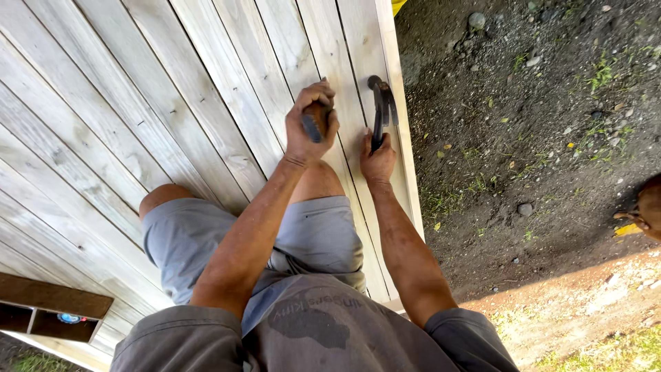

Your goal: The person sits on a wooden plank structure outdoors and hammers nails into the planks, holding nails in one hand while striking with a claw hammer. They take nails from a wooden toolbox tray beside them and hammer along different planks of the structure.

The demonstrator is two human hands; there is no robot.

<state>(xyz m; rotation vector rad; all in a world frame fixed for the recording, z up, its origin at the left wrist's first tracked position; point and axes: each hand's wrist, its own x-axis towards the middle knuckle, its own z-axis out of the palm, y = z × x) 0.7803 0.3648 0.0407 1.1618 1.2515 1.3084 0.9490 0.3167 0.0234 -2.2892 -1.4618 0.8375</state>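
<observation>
Gripping a hammer (380, 110) lengthwise along the boards (172, 103), head away, right hand (377, 160); left hand (311, 124) fingers clench a block (315, 121).

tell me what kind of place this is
Likely an outdoor building site or yard. A person kneels on a panel of pale wooden planks, right hand holding a claw hammer, with bare gravelly dirt and grass alongside.

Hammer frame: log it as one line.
left hand: grips brown block | right hand: holds hammer | hammer head on plank | kneeling
</observation>
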